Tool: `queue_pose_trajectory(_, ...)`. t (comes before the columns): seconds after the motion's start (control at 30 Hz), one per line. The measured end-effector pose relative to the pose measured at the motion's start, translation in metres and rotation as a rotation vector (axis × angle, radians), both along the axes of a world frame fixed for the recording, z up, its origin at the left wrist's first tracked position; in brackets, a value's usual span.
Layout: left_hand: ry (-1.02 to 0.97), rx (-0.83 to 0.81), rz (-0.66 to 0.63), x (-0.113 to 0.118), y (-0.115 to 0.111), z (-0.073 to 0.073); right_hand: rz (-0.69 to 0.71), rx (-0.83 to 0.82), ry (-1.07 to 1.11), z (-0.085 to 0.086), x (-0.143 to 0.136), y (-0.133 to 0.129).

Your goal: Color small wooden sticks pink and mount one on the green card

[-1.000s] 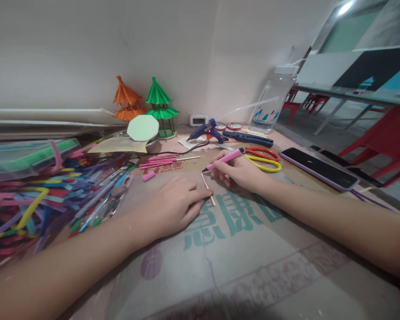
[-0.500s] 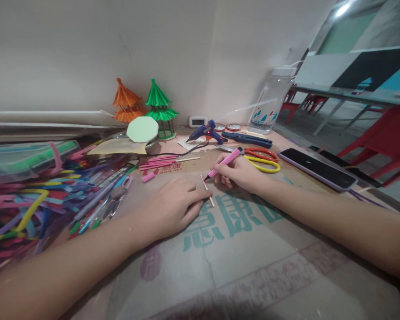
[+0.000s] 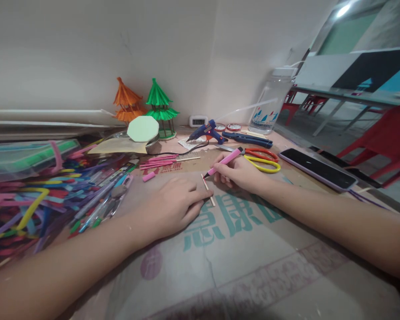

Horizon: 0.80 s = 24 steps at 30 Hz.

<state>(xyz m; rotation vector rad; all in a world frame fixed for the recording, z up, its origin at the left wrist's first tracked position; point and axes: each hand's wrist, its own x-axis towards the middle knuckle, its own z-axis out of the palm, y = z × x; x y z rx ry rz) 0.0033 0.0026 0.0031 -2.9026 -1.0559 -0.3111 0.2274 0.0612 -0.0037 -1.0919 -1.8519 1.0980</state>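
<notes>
A thin pale wooden stick (image 3: 210, 198) lies slanted on the printed sheet. My left hand (image 3: 175, 204) rests on the sheet, its index fingertip pressing on the stick and its other fingers curled. Between thumb and fingers, my right hand (image 3: 235, 171) grips a pink marker (image 3: 227, 161), its dark tip at the stick's upper end, where a little pink shows. The marker's pink cap (image 3: 149, 177) lies loose past my left hand. Several pink-coloured sticks (image 3: 158, 161) are heaped behind it, with a plain stick (image 3: 188, 159) at their right.
Pipe cleaners (image 3: 30, 209) and pens crowd the left. Behind stand an orange pagoda model (image 3: 126, 100) and a green pagoda model (image 3: 160, 104). A blue glue gun (image 3: 205, 131), scissors (image 3: 262, 163), a phone (image 3: 316, 168) and a clear bottle (image 3: 268, 104) line the back and right.
The marker tip has shifted slightly toward the stick's upper end. My left hand stays on the stick.
</notes>
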Motion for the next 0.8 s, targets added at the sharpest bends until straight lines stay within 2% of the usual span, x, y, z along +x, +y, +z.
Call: queue_pose_trajectory(0.8,0.006,0.016,-0.002,-0.0007,0.0013,-0.0027,-0.001,0.038,-0.005,-0.0058,0.0021,0.0036)
